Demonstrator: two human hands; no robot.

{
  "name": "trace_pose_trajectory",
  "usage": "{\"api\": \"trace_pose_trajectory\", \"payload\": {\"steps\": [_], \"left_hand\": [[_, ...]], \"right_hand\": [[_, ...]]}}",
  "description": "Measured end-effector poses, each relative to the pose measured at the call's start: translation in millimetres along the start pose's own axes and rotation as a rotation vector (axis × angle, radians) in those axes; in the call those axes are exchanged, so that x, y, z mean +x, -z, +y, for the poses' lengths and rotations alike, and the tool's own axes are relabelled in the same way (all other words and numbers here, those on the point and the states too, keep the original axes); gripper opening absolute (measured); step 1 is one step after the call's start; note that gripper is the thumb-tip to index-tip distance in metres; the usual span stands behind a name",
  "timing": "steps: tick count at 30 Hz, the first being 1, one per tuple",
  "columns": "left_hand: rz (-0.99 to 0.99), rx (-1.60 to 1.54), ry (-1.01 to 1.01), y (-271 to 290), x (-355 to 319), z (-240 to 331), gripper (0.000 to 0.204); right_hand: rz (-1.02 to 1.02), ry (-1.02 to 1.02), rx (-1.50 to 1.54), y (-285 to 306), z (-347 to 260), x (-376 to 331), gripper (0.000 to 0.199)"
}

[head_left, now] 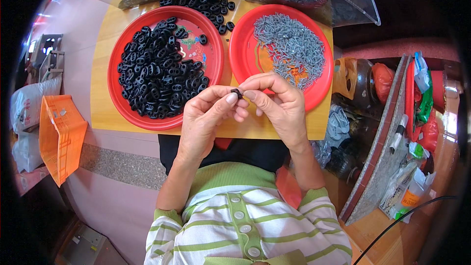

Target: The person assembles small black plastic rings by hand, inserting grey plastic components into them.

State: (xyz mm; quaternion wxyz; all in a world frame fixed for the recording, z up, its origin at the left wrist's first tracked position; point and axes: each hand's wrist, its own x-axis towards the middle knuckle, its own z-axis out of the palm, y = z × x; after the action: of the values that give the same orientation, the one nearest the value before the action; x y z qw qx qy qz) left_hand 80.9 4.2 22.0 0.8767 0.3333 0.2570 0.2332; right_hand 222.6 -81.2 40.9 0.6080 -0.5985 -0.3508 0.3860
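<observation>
In front of me, above the table's near edge, my left hand [208, 113] pinches a small black oval piece [237, 93] between thumb and fingers. My right hand [279, 105] meets it there, thumb and forefinger closed at the piece's right side; whatever they grip is too small to make out. Behind the left hand, a red round tray [115, 76] holds a heap of black oval pieces [159, 68] with two holes each. Beyond the right hand is a second red tray [240, 34], with a pile of small, thin grey metal parts [289, 41].
More black pieces [208, 7] lie loose on the wooden table [103, 49] behind the trays. Two clear bins [125, 2] [351, 7] stand at the back. An orange crate [61, 135] is off to the left. Bags and jars [363, 83] crowd the right side.
</observation>
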Motion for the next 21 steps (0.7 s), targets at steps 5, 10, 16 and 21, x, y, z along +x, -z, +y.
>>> {"api": "trace_pose_trajectory", "payload": {"steps": [5, 10, 16, 21], "left_hand": [[0.000, 0.015, -0.010, -2, -2, 1, 0.018], [0.014, 0.062, -0.043, -7, -5, 3, 0.016], [0.022, 0.097, -0.035, 2, -10, 5, 0.015], [0.082, 0.209, -0.102, 15, -23, 12, 0.014]], "right_hand": [[0.003, 0.136, -0.129, -1, -1, 0, 0.008], [0.034, 0.155, -0.153, -4, 3, -4, 0.009], [-0.042, 0.154, -0.141, -6, 4, -4, 0.011], [-0.183, 0.088, -0.188, -13, -6, 23, 0.012]]}}
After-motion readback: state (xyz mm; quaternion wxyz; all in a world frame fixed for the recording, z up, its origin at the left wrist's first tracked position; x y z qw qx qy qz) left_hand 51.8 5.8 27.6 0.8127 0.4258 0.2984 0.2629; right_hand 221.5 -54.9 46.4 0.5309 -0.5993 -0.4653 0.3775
